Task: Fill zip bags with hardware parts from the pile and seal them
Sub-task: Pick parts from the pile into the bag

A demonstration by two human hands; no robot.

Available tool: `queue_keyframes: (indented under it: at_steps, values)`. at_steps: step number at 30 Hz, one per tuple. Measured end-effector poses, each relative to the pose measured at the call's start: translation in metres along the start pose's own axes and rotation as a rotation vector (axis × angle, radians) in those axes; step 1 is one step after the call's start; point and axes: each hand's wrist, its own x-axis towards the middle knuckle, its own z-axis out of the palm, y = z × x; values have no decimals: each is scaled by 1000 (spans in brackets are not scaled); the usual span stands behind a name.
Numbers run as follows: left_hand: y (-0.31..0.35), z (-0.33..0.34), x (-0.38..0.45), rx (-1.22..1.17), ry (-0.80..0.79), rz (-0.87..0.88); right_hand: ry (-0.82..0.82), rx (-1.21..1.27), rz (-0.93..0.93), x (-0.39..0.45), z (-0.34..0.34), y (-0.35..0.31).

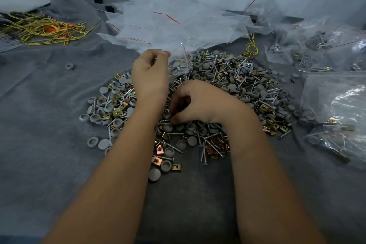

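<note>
pile (227,85) of grey caps, screws, brass clips heaped mid-cloth; clear zip bag (179,65) upright at its far edge.

We find open grey cloth (45,125) to the left of the pile of parts (227,89), broken only by one loose grey cap (70,66), and more bare cloth in front of the pile, between our forearms. Behind the pile a heap of empty bags (178,24) blocks the way. To the right, filled bags (336,105) crowd the edge, while the yellow cords (43,27) take up the far left corner.
</note>
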Motion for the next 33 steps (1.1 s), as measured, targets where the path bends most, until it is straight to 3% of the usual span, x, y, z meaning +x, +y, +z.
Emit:
queue_keyframes:
  at_steps: [17,33]
  values:
    - [-1,-1,0,10,-17,8,163,-313,-16,4,8,1]
    - [-1,0,-1,8,-23,1,378,-187,5,11,3,15]
